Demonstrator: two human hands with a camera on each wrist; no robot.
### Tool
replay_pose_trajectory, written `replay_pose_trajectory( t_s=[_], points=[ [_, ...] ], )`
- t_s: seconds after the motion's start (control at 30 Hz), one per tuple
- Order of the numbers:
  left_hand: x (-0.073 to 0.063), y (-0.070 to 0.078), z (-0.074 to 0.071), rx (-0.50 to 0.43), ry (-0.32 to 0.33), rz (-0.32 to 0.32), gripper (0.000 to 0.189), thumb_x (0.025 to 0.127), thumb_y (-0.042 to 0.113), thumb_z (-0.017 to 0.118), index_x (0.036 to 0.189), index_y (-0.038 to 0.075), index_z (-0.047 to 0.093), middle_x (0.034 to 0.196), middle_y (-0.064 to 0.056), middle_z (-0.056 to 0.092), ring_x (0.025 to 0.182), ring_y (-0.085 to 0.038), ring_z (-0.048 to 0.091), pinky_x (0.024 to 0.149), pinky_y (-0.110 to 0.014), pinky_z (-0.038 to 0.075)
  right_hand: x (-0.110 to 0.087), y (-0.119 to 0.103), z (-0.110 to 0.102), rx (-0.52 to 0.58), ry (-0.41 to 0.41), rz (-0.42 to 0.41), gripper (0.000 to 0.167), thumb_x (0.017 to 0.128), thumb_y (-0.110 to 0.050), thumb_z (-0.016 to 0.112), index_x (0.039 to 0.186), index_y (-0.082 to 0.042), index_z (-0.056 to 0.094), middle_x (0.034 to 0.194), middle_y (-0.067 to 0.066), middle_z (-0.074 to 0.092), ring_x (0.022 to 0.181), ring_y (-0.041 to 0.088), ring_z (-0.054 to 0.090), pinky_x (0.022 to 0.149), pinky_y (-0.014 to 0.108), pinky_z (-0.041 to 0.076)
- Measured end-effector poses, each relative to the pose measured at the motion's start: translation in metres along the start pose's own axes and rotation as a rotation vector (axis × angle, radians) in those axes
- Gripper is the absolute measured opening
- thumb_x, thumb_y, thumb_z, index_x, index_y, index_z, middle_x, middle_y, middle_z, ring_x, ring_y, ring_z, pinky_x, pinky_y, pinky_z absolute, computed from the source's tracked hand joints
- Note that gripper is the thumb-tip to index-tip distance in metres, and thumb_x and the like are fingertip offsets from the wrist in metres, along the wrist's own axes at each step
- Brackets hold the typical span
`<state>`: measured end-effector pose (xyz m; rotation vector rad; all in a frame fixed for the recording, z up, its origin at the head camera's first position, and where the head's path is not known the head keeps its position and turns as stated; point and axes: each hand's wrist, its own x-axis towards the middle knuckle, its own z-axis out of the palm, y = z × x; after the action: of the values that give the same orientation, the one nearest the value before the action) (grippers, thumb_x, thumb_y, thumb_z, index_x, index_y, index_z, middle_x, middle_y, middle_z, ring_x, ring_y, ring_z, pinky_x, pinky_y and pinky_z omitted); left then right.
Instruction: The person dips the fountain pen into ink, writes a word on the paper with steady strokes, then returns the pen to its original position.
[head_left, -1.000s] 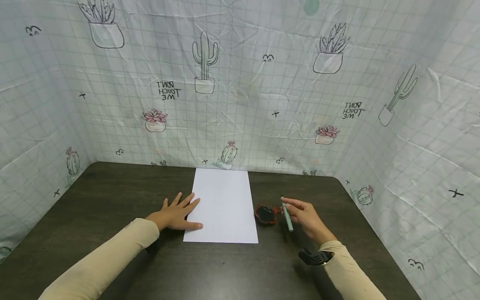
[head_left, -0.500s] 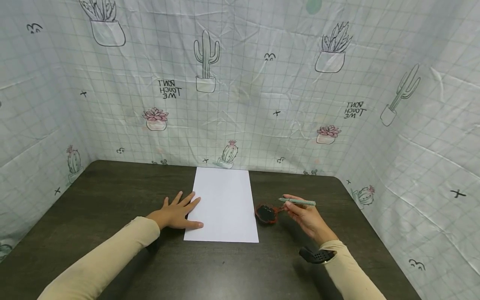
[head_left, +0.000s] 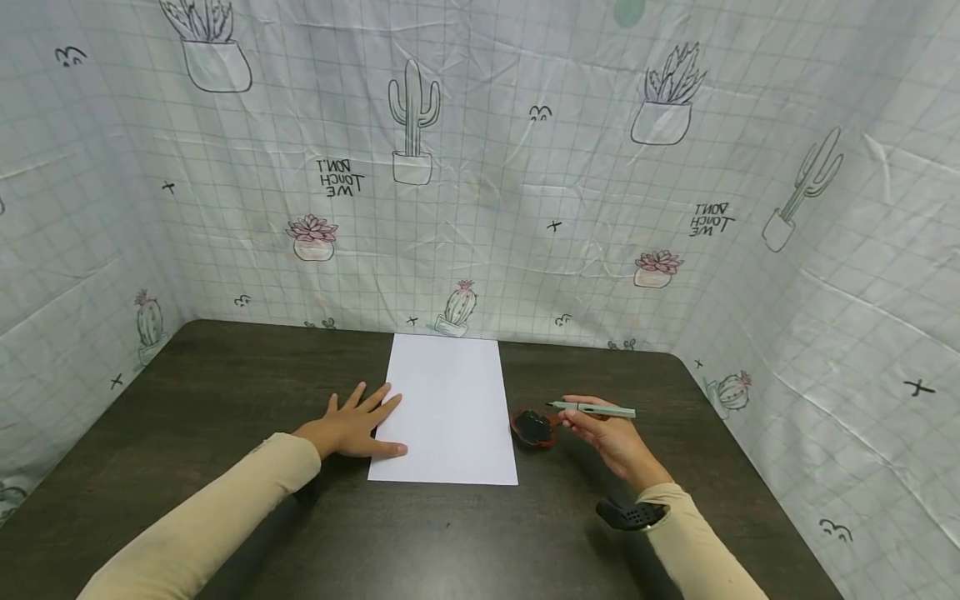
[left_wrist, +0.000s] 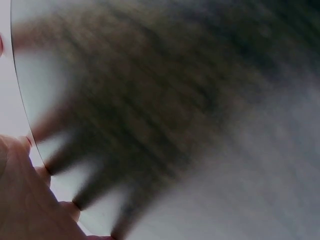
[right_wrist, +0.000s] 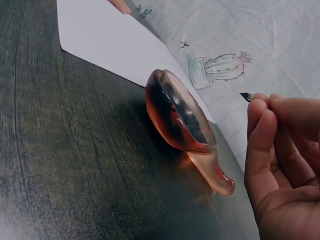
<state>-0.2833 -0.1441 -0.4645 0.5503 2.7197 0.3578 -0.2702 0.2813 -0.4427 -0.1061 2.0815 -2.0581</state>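
A white sheet of paper (head_left: pixel 450 408) lies on the dark table, its far edge by the hanging cloth. My left hand (head_left: pixel 352 429) rests on its left side, fingers spread. Right of the sheet stands a translucent red-orange dish (right_wrist: pixel 162 125) with a short handle, and black liquid (head_left: pixel 534 427) in it. My right hand (head_left: pixel 615 442) pinches a pale green pen (head_left: pixel 607 409) nearly level beside the dish. In the right wrist view its dark pointed tip (right_wrist: pixel 245 96) sticks out past thumb and finger. The left wrist view is mostly blurred, with the left hand (left_wrist: pixel 25 195) at lower left.
A white cloth (head_left: pixel 487 208) printed with potted cacti hangs behind the table (head_left: pixel 247 367) and along both sides. A black watch band (head_left: pixel 632 514) is on the right wrist, over a beige sleeve (head_left: pixel 693 533).
In my right hand the pen has swung from pointing toward me to lying nearly level, tip leftward, then shifted slightly left and down. The left hand and paper have stayed in place.
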Motion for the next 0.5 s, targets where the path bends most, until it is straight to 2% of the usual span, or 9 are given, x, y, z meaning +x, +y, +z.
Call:
replay_pose_trajectory(
  t_s=[0.13,0.3,0.37,0.5],
  points=[
    [0.0022,-0.0021,0.0020,0.004,0.004,0.002,0.102,0.077,0.082,0.046,0.156,0.027,0.012,0.162,-0.002,0.000,0.146,-0.040,-0.007,0.104,-0.073,-0.004,-0.0005,0.0001,0.0021,0.007,0.032,-0.013,0.052,0.092,-0.014,0.065,0.133,0.012,0.046,0.096,0.004,0.071,0.086,0.011,0.068,0.081,0.027,0.054],
    [-0.0001,0.0009,-0.0017,-0.005,-0.002,0.006,0.103,0.078,0.081,0.047,0.156,0.024,0.013,0.162,-0.005,0.001,0.145,-0.042,-0.007,0.104,-0.074,-0.005,-0.0016,-0.0004,0.0046,0.035,0.079,-0.047,0.026,0.091,-0.018,0.068,0.106,0.002,0.063,0.090,0.007,0.071,0.077,0.011,0.068,0.073,0.025,0.055],
    [-0.0004,0.0014,-0.0019,-0.008,0.002,0.010,0.103,0.078,0.081,0.047,0.156,0.023,0.014,0.162,-0.006,0.003,0.145,-0.044,-0.006,0.103,-0.075,-0.005,-0.0025,-0.0010,0.0055,0.047,0.089,-0.062,0.018,0.091,-0.018,0.068,0.098,-0.002,0.064,0.087,0.007,0.071,0.075,0.012,0.067,0.072,0.026,0.056],
    [0.0010,-0.0004,0.0001,0.006,-0.003,0.002,0.103,0.077,0.083,0.046,0.156,0.026,0.011,0.162,-0.002,0.000,0.145,-0.041,-0.007,0.104,-0.074,-0.004,-0.0033,-0.0020,0.0061,0.062,0.091,-0.078,0.013,0.091,-0.016,0.068,0.094,-0.005,0.063,0.083,0.005,0.069,0.074,0.013,0.066,0.072,0.028,0.056]
  ],
)
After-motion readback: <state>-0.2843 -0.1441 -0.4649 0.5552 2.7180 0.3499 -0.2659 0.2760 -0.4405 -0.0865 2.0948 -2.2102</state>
